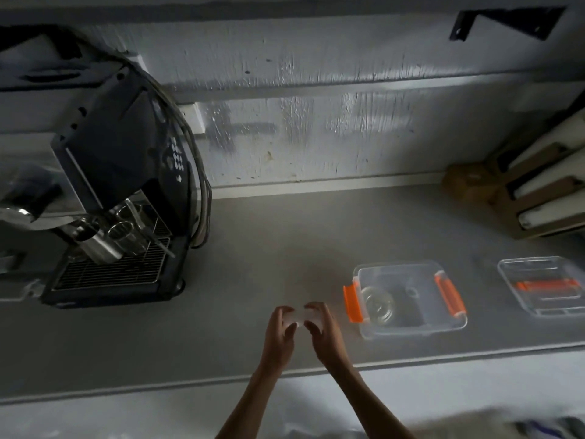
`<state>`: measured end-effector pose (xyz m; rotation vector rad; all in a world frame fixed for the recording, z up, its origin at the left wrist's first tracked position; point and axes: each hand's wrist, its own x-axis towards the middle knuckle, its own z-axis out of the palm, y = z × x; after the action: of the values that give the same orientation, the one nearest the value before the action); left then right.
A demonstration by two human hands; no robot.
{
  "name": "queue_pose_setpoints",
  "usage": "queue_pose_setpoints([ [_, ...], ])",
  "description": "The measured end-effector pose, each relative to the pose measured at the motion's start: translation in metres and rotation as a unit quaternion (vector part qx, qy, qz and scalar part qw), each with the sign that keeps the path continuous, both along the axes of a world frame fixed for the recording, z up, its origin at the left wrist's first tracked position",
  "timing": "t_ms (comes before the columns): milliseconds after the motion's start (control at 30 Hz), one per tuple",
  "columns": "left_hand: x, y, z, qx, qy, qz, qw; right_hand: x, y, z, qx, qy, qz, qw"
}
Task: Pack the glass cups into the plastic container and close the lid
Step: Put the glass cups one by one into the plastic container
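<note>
A clear plastic container (449,324) with orange side clips stands open on the grey counter, right of centre. One glass cup (378,304) lies inside it at the left end. Its clear lid (506,270) with an orange handle lies flat further right. My left hand (280,331) and my right hand (323,327) meet just left of the container, both closed around a small pale, translucent object (297,316). It looks like a glass cup, but blur and my fingers hide most of it.
A black coffee machine (126,191) with metal cups on its drip tray fills the left side. Cardboard boxes (544,198) and a brown bundle (465,182) sit at the back right. The wall runs along the back; the counter's front edge (190,381) passes under my wrists.
</note>
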<state>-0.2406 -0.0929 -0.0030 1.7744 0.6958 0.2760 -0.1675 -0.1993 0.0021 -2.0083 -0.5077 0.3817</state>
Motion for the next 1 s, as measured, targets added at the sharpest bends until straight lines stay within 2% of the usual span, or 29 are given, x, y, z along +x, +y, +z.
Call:
queue_pose_setpoints([
  [100,-0.009,-0.012,-0.005,-0.02,0.035,-0.018,0.999,-0.013,-0.008,-0.018,-0.031,0.025,0.028,0.999],
  [233,-0.016,-0.023,-0.018,-0.047,0.022,-0.007,0.999,-0.021,-0.019,-0.029,-0.035,0.054,0.044,0.997],
  [367,-0.018,-0.028,-0.016,-0.052,0.028,0.029,0.998,-0.024,-0.016,-0.028,-0.028,0.031,0.035,0.999],
  [467,-0.02,-0.032,-0.017,-0.03,0.008,0.041,0.999,-0.025,-0.018,-0.031,-0.023,0.006,0.031,0.999],
  [633,-0.024,-0.038,-0.018,-0.017,0.02,0.029,0.999,-0.032,-0.024,-0.04,-0.049,0.026,0.044,0.997],
  [833,-0.021,-0.039,-0.016,0.044,0.026,0.037,0.998,-0.025,-0.025,-0.034,-0.015,-0.016,0.012,1.0],
  [1000,-0.024,-0.038,-0.02,0.02,0.035,0.055,0.998,-0.032,-0.03,-0.043,-0.039,0.032,0.021,0.999],
])
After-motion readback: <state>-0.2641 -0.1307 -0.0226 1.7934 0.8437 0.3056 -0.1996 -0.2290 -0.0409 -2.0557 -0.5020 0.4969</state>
